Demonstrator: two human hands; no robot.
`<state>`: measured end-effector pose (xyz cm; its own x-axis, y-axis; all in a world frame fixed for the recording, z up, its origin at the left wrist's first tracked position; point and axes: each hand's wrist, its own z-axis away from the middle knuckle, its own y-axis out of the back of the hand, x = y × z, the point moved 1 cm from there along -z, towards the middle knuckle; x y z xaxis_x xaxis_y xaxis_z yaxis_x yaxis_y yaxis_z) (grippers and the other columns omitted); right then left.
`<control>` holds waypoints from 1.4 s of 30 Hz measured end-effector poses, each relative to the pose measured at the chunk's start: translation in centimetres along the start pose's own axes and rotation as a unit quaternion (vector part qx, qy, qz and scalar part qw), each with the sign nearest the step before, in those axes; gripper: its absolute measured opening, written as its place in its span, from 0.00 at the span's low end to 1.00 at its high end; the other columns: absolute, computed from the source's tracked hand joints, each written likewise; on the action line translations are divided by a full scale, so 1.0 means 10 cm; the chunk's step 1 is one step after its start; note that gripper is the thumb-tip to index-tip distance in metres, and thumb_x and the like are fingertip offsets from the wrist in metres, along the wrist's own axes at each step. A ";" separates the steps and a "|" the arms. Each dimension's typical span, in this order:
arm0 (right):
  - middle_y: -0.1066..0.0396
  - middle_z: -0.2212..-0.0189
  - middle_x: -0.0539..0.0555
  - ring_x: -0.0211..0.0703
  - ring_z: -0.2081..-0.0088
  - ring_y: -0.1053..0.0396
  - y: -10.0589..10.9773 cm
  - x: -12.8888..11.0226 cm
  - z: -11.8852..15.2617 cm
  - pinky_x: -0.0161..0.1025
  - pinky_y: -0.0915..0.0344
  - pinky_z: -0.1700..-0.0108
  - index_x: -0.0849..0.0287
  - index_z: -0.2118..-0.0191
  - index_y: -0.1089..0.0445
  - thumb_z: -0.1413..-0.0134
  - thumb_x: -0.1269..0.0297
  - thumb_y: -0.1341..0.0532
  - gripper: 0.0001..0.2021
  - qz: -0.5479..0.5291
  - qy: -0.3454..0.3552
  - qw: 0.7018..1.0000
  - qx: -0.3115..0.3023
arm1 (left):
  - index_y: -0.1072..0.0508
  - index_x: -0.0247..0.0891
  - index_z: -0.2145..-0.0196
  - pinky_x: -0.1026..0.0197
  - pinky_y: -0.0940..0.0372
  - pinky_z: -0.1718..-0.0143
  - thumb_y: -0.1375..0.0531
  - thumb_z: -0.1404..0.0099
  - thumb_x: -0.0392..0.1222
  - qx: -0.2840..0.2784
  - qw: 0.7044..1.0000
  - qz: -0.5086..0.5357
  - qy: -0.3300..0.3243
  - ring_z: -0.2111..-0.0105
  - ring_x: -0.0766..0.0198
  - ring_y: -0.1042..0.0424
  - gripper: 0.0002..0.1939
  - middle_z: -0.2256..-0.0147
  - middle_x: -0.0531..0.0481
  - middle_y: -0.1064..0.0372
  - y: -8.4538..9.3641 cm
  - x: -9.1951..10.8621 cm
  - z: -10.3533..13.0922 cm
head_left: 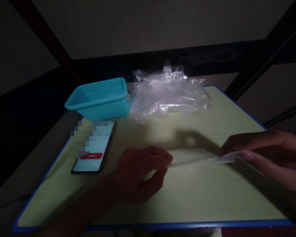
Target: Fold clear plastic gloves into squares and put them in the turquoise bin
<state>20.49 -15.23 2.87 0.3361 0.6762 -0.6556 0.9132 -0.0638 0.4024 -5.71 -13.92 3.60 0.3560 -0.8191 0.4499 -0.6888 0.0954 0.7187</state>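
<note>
A clear plastic bag (pixel 194 158) is stretched flat between my two hands, just above the table. My left hand (pixel 143 174) pinches its left end between thumb and fingers. At the other end, my right hand (pixel 268 154) grips a bunched corner between thumb and fingertips. Behind them lies a heap of crumpled clear plastic bags (pixel 170 92) at the back of the table.
The pale table (pixel 187 200) has a blue edge. A turquoise plastic basin (pixel 106 110) stands at the back left, beside the heap. In front of it lies a lit phone (pixel 93 148). Dark bars rise behind the table.
</note>
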 end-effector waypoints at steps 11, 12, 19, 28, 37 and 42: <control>0.31 0.81 0.45 0.35 0.81 0.34 -0.14 -0.05 -0.05 0.31 0.38 0.80 0.46 0.60 0.32 0.49 0.64 0.37 0.10 -0.149 -0.209 0.966 0.040 | 0.35 0.40 0.72 0.66 0.36 0.86 0.44 0.41 0.40 0.052 0.880 0.370 0.293 0.84 0.68 0.31 0.04 0.77 0.55 0.30 -0.08 -0.14 -0.12; 0.33 0.82 0.44 0.34 0.81 0.35 -0.16 0.01 -0.07 0.30 0.39 0.80 0.48 0.59 0.33 0.49 0.65 0.37 0.10 -0.154 -0.227 0.962 0.015 | 0.35 0.39 0.74 0.66 0.35 0.85 0.43 0.43 0.40 0.052 0.861 0.390 0.323 0.84 0.67 0.30 0.04 0.78 0.56 0.32 -0.11 -0.22 -0.13; 0.37 0.81 0.44 0.33 0.79 0.38 -0.30 0.34 -0.10 0.32 0.39 0.77 0.57 0.52 0.40 0.48 0.64 0.40 0.17 -0.159 -0.312 0.928 -0.123 | 0.35 0.34 0.79 0.66 0.32 0.80 0.40 0.50 0.37 0.034 0.797 0.398 0.454 0.84 0.73 0.36 0.07 0.82 0.60 0.40 -0.30 -0.60 -0.09; 0.35 0.79 0.48 0.33 0.79 0.37 -0.33 0.52 -0.11 0.31 0.42 0.81 0.60 0.63 0.31 0.52 0.64 0.39 0.09 -0.145 -0.338 0.905 -0.215 | 0.37 0.35 0.64 0.69 0.37 0.82 0.43 0.47 0.34 -0.017 0.822 0.342 0.454 0.83 0.68 0.30 0.10 0.82 0.60 0.36 -0.33 -0.66 -0.09; 0.33 0.82 0.49 0.34 0.80 0.37 -0.28 0.50 -0.13 0.33 0.42 0.80 0.60 0.71 0.28 0.57 0.62 0.37 0.07 -0.127 -0.383 0.888 -0.220 | 0.43 0.38 0.59 0.70 0.36 0.82 0.45 0.45 0.33 0.029 0.821 0.337 0.460 0.83 0.69 0.30 0.15 0.80 0.62 0.36 -0.31 -0.69 -0.09; 0.33 0.83 0.50 0.34 0.81 0.39 -0.23 0.50 -0.13 0.33 0.44 0.80 0.60 0.73 0.27 0.61 0.61 0.35 0.09 -0.098 -0.432 0.882 -0.161 | 0.43 0.37 0.60 0.70 0.38 0.83 0.47 0.43 0.32 0.053 0.820 0.321 0.472 0.84 0.70 0.31 0.12 0.78 0.60 0.33 -0.28 -0.72 -0.10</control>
<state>19.74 -10.72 -0.54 0.3554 -0.1700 -0.9191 0.9076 0.2979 0.2958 -5.68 -7.73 -1.09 0.1939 0.1870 0.9630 -0.9586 0.2448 0.1454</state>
